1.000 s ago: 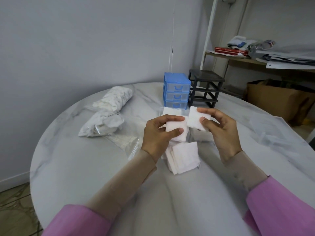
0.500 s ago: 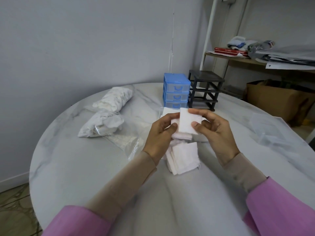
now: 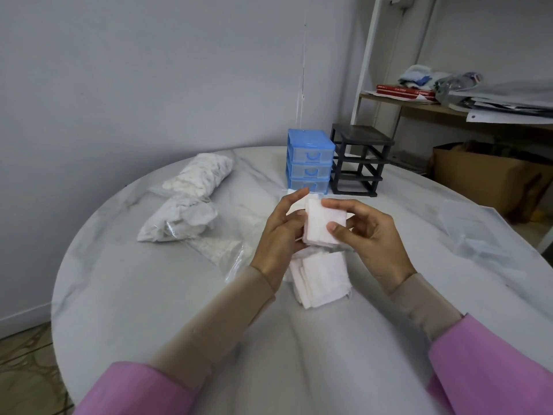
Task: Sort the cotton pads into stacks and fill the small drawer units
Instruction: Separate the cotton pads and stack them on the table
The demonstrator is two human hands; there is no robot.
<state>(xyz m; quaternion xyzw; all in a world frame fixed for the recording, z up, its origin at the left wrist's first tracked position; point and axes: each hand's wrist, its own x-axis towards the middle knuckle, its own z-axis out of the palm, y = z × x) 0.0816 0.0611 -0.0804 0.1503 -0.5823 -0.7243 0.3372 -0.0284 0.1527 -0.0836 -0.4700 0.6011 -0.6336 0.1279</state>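
Note:
Both hands hold a small stack of square white cotton pads (image 3: 320, 224) above the table's middle. My left hand (image 3: 282, 232) grips the stack's left side, fingers curled behind it. My right hand (image 3: 368, 235) pinches its right edge between thumb and fingers. Below them a loose pile of square pads (image 3: 321, 278) lies on the table. A blue three-drawer unit (image 3: 309, 161) stands behind, its drawers closed. To its right stands a black drawer frame (image 3: 359, 160) with no drawers in it.
The round marble table (image 3: 149, 295) carries two plastic bags of cotton pads (image 3: 191, 202) at the left and an empty clear bag (image 3: 227, 250) beside the pile. Crumpled clear plastic (image 3: 475, 232) lies at the right. A shelf and a cardboard box (image 3: 484, 175) stand beyond.
My right hand brought its single pad leftward onto the stack in my left hand. Both hands now hold the joined stack together.

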